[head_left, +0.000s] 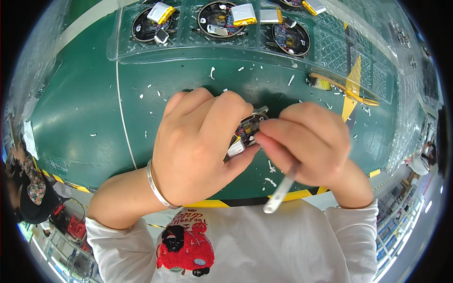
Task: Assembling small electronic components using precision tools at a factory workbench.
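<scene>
My left hand (198, 137) grips a small round black device housing (247, 128) over the green mat. Circuit parts show inside the housing, and a white piece lies near my left thumb. The fingers hide much of its left side. My right hand (311, 141) is closed in a pinch at the housing's right edge. Out of the back of that grip sticks a slim pale tool (281, 191) with a flat, rounded end, like the tail of tweezers. Its working tip is hidden behind my fingers.
Beyond my hands, a clear plastic tray (188, 53) holds several round housings (211, 20) with silver battery pouches (243, 14). A yellow-handled brush (347, 88) lies at the right. White scraps (212, 72) litter the green mat (85, 108). Yellow-black tape (210, 203) marks the near edge.
</scene>
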`<state>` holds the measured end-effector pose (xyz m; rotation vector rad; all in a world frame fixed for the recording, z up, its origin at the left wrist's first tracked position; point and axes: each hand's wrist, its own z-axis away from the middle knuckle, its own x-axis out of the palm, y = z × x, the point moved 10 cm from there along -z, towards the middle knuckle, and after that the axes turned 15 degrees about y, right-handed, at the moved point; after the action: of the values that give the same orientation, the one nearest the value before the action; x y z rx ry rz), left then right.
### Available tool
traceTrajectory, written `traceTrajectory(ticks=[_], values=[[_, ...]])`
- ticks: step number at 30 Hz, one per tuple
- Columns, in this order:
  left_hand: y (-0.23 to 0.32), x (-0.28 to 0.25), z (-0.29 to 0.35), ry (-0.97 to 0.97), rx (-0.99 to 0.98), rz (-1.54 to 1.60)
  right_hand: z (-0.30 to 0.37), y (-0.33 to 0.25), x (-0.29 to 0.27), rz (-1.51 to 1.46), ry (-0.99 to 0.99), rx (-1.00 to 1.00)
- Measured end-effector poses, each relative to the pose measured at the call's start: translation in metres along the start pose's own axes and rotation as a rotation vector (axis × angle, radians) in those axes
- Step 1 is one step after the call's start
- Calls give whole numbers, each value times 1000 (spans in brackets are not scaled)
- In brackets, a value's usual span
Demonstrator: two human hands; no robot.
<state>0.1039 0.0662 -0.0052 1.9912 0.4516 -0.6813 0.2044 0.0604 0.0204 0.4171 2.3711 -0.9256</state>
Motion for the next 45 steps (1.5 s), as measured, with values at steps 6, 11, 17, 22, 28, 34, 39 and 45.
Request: traceTrajectory(ticks=[6,11,17,22,28,34,39,45], values=[[5,-2,0,78,0,-13,8,3,10,-3,13,119],[8,-1,2,64,35,-56,9,3,14,13,-15,95],[1,2,5,7,-13,-70,4,4,13,-32,-76,43],[-2,-1,3,-21,-43,-79,-1,14,-30,36,127,78],[-3,-3,3,-14,-45,-61,-5,24,-53,116,165,145],[2,-5,2,22,13,-39,14,44,-58,-120,98,368],[1,-7,2,54,10,-30,13,36,-36,-255,77,470],[1,-7,2,47,13,-25,21,36,-13,-442,-61,592]])
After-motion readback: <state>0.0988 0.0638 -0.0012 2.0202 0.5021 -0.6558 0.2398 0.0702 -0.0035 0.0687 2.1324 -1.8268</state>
